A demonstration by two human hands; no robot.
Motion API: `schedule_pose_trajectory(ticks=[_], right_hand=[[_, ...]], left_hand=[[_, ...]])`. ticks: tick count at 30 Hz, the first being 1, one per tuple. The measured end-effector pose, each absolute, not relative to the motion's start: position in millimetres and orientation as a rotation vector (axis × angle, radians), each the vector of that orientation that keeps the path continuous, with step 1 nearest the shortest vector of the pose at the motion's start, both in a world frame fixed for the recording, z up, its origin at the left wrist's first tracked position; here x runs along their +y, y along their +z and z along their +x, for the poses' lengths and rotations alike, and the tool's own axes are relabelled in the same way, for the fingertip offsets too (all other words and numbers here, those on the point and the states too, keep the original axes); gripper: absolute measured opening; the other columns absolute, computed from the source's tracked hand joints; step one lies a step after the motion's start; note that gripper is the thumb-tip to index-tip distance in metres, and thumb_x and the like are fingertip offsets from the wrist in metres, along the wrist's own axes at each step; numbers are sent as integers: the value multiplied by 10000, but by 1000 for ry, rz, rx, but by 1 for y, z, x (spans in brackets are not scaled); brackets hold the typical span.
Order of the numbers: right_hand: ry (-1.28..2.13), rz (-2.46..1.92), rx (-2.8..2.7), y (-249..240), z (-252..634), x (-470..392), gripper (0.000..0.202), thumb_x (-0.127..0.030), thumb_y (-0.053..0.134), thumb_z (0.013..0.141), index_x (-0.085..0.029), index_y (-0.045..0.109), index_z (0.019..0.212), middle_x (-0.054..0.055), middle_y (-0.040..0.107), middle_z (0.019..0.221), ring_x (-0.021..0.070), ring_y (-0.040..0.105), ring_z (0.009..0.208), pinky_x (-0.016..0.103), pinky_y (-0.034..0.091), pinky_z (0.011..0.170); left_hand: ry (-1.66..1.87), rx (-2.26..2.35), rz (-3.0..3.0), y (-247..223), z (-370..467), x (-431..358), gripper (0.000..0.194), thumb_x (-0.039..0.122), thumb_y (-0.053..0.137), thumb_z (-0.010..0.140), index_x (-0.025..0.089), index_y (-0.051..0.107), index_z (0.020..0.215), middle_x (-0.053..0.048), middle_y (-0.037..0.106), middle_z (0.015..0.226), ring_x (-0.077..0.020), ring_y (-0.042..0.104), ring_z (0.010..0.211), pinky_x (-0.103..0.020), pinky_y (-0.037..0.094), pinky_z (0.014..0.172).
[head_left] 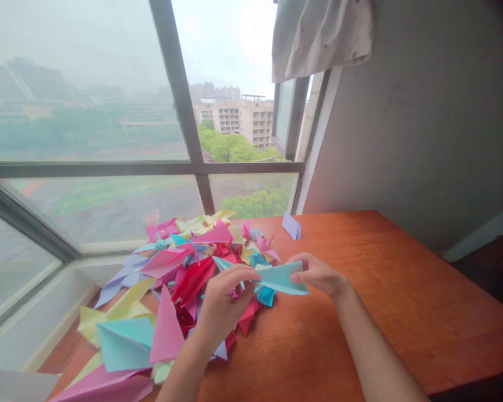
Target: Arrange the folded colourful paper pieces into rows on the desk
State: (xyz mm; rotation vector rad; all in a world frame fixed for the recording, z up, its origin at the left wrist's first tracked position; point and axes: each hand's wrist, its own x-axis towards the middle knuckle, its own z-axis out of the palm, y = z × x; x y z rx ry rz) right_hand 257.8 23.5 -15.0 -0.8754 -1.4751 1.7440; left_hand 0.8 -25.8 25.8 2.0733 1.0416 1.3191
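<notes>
Both my hands are up over the table (402, 301) right now, working one piece between them. My left hand (224, 304) has its fingers curled in, fingertips pinching the left end of a light blue folded paper (281, 279). My right hand (318, 274) has the other end, thumb and fingers closed on its right edge. So the two hands sit close together, both clamped on that same blue sheet, which hangs just above the wood at the near edge of the heap.

And what a heap: a pile of folded coloured papers (184, 268) sprawls across the left half of the table, pinks, reds, yellows, lilacs and blues all tumbled over each other, running from the window sill down towards me. A big pink triangle (166, 329) stands out close to my left wrist, with a teal folded sheet (123, 343) just beside it. A small bright blue scrap (266, 296) lies right under the paper I hold.

Well apart from the pile, up by the window corner, one little lilac folded piece (292, 225) stands alone on the wood. Behind it all the window (184, 111) shows hazy buildings and green trees, and a pale cloth (318, 33) hangs at the top.
</notes>
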Motion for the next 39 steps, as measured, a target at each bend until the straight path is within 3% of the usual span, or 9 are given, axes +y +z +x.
schedule_pose_trajectory(ticks=[4,7,11,14,18,21,28,39], right_hand=[[1713,-982,-1498,-18,271,28,390,-461,808,653,-116,701,799,16,635,660,110,539,565,212,412,520],[1539,-1045,-1370,-24,293,37,411,-481,780,680,-136,725,896,49,686,762,151,598,656,248,458,593],[721,-1529,-1104,-38,329,54,499,-560,543,840,-139,684,1068,89,699,918,215,634,847,282,481,688],[222,-1985,-1006,-52,348,62,513,-489,396,908,-90,667,1083,158,688,984,275,616,911,326,464,718],[189,-2168,-1143,-69,345,68,344,-321,524,834,-147,701,1071,166,677,1071,288,616,953,325,446,757],[193,-2260,-1263,-76,332,78,335,-261,543,819,-185,707,1101,151,663,1123,265,621,987,299,445,774],[171,-2406,-1330,-72,320,118,354,-324,477,875,-209,699,1126,141,683,1078,251,650,939,295,467,735],[106,-2387,-1371,-74,324,143,353,-376,494,876,-199,704,1098,142,687,1074,250,647,942,289,453,725]], left_hand=[[1328,1045,2102,27,0,-26,161,118,590,860,211,720,851,-50,734,924,-163,682,823,-245,538,706],[1366,1090,2045,28,-1,-25,142,130,582,869,201,705,862,-54,728,925,-160,670,796,-233,521,650],[1375,1171,1969,28,0,-25,134,134,563,873,190,683,893,-45,715,894,-136,631,700,-219,488,587],[1344,1166,1970,26,3,-27,133,144,553,875,189,675,898,-46,708,891,-142,632,713,-226,492,604],[1270,1157,1987,24,8,-31,162,126,525,878,200,665,914,-41,701,910,-140,624,721,-229,476,612],[1196,1118,2001,23,14,-34,194,104,507,867,211,659,921,-36,695,910,-143,621,734,-225,463,606],[1124,1032,2048,20,23,-40,237,59,523,819,218,660,928,-42,685,909,-184,642,848,-284,486,787],[1137,981,1938,21,26,-42,209,86,524,844,215,675,911,-53,683,895,-182,633,816,-270,490,755]])
